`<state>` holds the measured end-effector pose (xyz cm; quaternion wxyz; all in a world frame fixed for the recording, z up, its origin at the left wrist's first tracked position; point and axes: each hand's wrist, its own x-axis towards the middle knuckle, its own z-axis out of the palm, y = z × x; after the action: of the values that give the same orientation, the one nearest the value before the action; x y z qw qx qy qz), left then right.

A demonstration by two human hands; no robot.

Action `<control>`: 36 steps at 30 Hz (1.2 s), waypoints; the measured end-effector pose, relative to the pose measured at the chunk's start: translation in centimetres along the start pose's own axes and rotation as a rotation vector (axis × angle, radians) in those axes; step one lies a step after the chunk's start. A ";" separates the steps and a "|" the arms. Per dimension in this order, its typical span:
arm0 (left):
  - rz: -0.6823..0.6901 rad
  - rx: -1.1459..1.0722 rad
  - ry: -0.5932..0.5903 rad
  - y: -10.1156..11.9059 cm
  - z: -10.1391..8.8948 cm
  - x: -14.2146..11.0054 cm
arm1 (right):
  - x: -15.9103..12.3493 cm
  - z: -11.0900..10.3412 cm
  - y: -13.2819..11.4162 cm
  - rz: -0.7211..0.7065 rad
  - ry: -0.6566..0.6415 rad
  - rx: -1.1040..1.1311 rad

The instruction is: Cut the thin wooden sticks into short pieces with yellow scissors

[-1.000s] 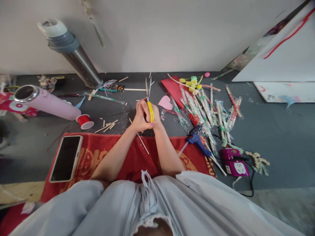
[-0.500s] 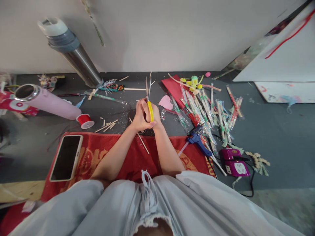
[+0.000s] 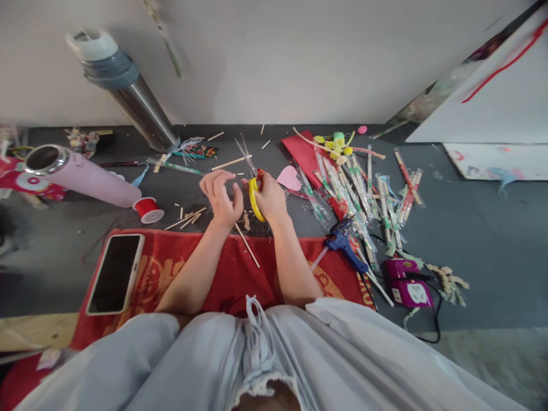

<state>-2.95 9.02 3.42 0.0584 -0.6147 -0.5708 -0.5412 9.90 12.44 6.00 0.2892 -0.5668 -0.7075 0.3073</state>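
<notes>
My right hand [image 3: 273, 200] is closed around yellow-handled scissors [image 3: 254, 200], whose slightly parted blades point up and left toward the wall. Left of them, my left hand [image 3: 222, 197] holds nothing that I can see; its fingers are apart and loosely bent. Just beyond its fingertips is a thin wooden stick [image 3: 231, 163], slanting toward the blades. Another wooden stick [image 3: 247, 245] lies between my forearms, partly over the red towel [image 3: 205, 297]. Short cut stick pieces [image 3: 188, 218] and pale crumbs are scattered on the dark table near my hands.
On the left stand a steel thermos [image 3: 141, 97] and a pink bottle [image 3: 89, 177], with a red thread spool [image 3: 148, 210] and a phone [image 3: 115, 274] nearer me. To the right are wrapped sticks [image 3: 351, 188], a pink paper heart [image 3: 289, 178], a blue glue gun [image 3: 349, 251] and a purple power socket [image 3: 409, 282].
My hands were together around the scissors; the left has moved away to the left and opened. The scissors have tilted left. The stick beyond my hands now lies at a different slant.
</notes>
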 end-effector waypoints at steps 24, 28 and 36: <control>-0.079 0.028 -0.327 -4.4 -1.3 2.3 | -0.3 0.4 1.1 -0.275 -0.018 -0.044; -0.113 -0.018 -0.359 -4.5 -1.7 2.5 | -0.3 0.4 1.2 -0.288 -0.034 -0.050; -0.193 -0.092 -0.345 -3.5 -1.6 2.7 | -0.2 0.8 1.5 -0.324 0.027 -0.065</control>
<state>-7.25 10.83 4.11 -0.1208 -0.6429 -0.6032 -0.4564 10.25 12.45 4.32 0.3261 -0.4585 -0.7952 0.2259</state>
